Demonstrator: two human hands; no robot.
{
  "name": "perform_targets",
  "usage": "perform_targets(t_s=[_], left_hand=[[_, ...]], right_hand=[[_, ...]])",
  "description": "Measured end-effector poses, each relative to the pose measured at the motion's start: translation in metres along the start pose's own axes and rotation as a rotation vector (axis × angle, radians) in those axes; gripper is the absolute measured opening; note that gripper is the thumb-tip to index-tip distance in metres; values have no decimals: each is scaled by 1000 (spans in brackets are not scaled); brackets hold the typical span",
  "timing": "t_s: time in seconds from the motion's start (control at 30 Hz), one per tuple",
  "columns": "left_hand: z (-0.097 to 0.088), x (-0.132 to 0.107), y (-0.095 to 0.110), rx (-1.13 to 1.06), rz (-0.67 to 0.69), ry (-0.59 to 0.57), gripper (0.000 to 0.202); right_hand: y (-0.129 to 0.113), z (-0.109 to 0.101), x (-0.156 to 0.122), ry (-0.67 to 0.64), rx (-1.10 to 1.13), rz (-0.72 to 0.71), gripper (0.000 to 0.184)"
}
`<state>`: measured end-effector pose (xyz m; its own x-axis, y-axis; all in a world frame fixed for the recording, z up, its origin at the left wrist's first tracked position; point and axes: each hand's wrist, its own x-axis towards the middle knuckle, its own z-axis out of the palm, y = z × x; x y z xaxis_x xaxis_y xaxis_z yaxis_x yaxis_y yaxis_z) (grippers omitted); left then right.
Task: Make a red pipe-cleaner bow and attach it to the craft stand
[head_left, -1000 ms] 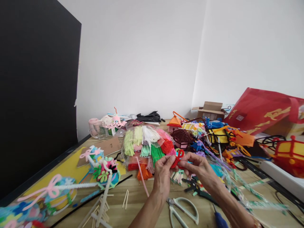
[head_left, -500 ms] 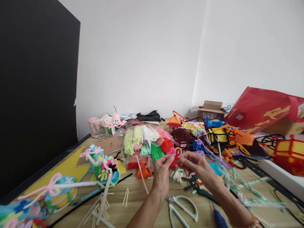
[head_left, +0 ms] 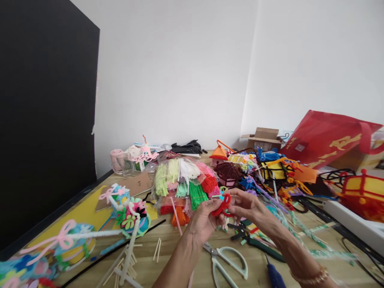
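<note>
A red pipe cleaner (head_left: 225,201), bent into loops, is held between my two hands above the table. My left hand (head_left: 204,218) pinches its left side between thumb and fingers. On the other side, the fingertips of my right hand (head_left: 246,205) close on the red loops. Scissors with pale handles (head_left: 231,260) lie on the table just below, their blades partly behind my left wrist. Dark-green-handled pliers (head_left: 261,245) rest under my right forearm, near a blue-handled tool (head_left: 275,276).
Bundles of coloured pipe cleaners (head_left: 186,180) lie beyond my hands. Pipe-cleaner flowers and bows (head_left: 132,216) stand at left, beside short wooden sticks (head_left: 157,250). Small lantern shapes (head_left: 228,172), a red bag (head_left: 330,138) and a white bar (head_left: 354,228) occupy the right side.
Both hands have moved slightly down with the red pipe cleaner. Its upright loop now leans and looks more folded. The view has shifted a little.
</note>
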<state>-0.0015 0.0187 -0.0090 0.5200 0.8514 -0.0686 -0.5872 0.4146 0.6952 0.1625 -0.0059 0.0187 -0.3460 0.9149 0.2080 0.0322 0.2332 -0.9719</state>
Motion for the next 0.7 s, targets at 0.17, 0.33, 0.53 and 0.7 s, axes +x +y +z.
perform_targets(t_s=[0.17, 0.33, 0.53, 0.7], left_hand=[[2, -3, 5, 87, -28, -25, 26], [6, -4, 6, 133, 95, 58, 34], [8, -5, 9, 204, 156, 51, 30], [4, -6, 10, 234, 128, 7, 31]], right_hand=[[-2, -2, -5, -73, -42, -14, 41], [0, -2, -6, -62, -68, -40, 39], [-3, -4, -6, -58, -27, -16, 37], [-6, -7, -6, -52, -70, -15, 38]])
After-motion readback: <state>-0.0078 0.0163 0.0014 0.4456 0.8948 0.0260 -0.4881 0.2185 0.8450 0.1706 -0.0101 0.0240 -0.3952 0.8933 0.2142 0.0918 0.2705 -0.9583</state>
